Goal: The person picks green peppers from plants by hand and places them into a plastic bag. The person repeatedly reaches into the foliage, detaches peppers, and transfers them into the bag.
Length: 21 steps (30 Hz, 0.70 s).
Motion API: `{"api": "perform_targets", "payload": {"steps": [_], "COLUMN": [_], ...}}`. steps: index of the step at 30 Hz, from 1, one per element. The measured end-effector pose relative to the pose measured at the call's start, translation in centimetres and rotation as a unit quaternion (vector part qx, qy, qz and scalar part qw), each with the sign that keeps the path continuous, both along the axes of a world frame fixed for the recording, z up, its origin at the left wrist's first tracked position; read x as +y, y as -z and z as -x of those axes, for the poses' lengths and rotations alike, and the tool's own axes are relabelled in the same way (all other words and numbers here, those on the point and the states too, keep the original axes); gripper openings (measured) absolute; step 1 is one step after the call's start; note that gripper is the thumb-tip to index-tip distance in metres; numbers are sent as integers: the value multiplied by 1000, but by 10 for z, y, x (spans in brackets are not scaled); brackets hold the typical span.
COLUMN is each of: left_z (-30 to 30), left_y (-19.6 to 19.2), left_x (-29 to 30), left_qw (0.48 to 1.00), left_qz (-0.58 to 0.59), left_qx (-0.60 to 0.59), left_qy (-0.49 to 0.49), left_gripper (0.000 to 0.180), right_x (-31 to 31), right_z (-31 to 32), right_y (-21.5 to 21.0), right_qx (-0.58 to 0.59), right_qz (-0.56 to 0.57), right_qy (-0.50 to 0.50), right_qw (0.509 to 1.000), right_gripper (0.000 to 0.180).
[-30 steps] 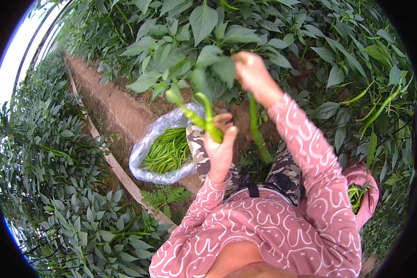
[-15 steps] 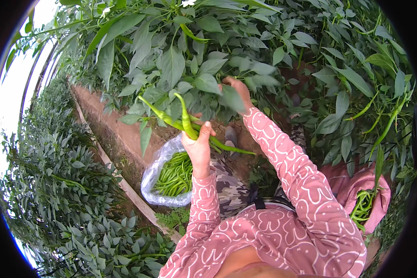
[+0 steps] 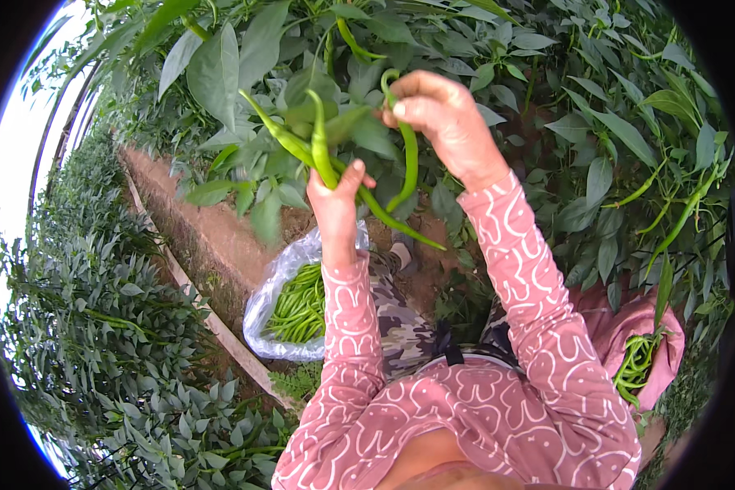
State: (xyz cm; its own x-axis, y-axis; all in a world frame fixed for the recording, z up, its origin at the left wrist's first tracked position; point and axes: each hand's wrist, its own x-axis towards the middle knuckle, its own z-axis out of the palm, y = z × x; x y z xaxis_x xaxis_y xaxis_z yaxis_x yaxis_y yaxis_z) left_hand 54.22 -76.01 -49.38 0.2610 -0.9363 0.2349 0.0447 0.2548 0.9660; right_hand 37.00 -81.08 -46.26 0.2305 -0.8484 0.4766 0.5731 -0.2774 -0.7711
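Several long green chili peppers [image 3: 321, 149] are clasped in my left hand [image 3: 335, 200], its thumb lying across them. To the right, my right hand [image 3: 445, 122] pinches another green chili pepper [image 3: 410, 155] close to its curled stem, and that pepper hangs down. The two hands are a short way apart, in front of the leaves of a pepper plant [image 3: 302, 90]. One more pepper [image 3: 353, 41] hangs on this plant, above the hands. Below my left hand stands a clear plastic bag [image 3: 257, 331] filled with green chili peppers [image 3: 298, 306].
A pink cloth sack [image 3: 665, 359] with green chili peppers [image 3: 635, 367] lies at my right side. Pepper plants [image 3: 604, 171] crowd the right, some bearing peppers. On the left, a pale strip [image 3: 196, 298] edges the soil path [image 3: 196, 216], with more plants [image 3: 122, 286] beyond.
My right hand has come up out of the leaves and now holds a chili pepper. My left hand has risen slightly with its bunch, and the nearby leaves have shifted.
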Motion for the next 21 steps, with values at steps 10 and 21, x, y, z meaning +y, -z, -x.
{"api": "perform_targets", "payload": {"steps": [10,21], "left_z": [-3,12], "left_y": [-32,-51], "left_x": [-10,10], "left_qw": [991,990], "left_qz": [26,-5], "left_qx": [-9,-59], "left_qy": [129,128], "left_gripper": [30,33], "right_x": [-24,-3], "right_z": [-41,-36], "right_y": [65,38], "right_qx": [468,128], "right_qz": [-32,-178], "right_qy": [254,33], "right_qw": [846,975], "right_gripper": [38,18]}}
